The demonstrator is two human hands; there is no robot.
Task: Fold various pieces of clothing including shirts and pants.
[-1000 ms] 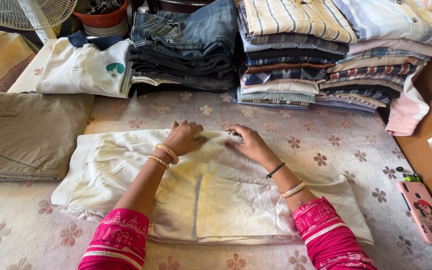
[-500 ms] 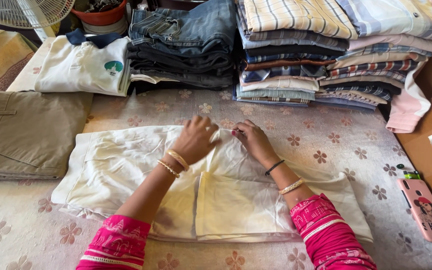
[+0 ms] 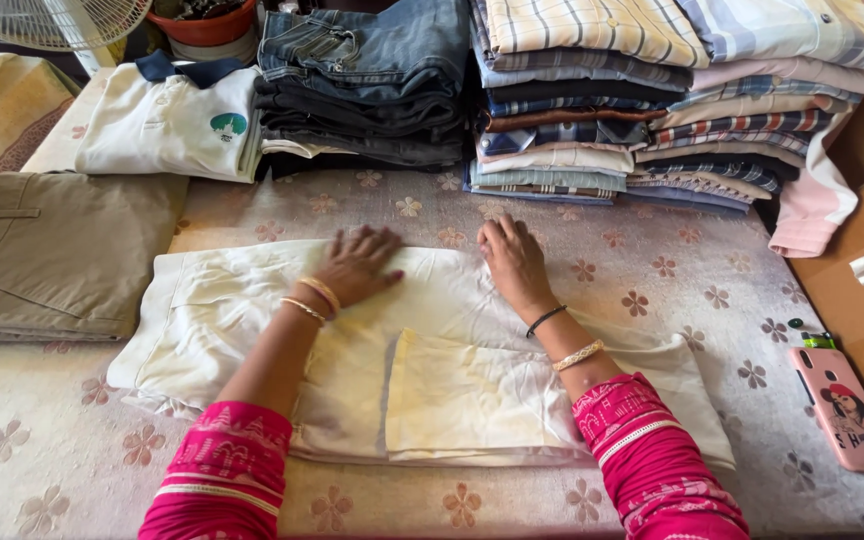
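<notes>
Both hands flat on cream trousers spread over a flowered bedcover.

On the cream trousers [image 3: 252, 330], left hand [image 3: 357, 265] and right hand [image 3: 514, 262] press open-palmed, fingers spread, gripping nothing. Right of them, a pink phone [image 3: 845, 410]; left, khaki trousers [image 3: 52, 250]; beyond, stacked jeans [image 3: 367, 85] and shirts [image 3: 642, 100].

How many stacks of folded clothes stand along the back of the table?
2: a jeans stack at back centre, and a taller shirt stack to its right. Single folded pieces lie further left; more may be out of frame.
</notes>
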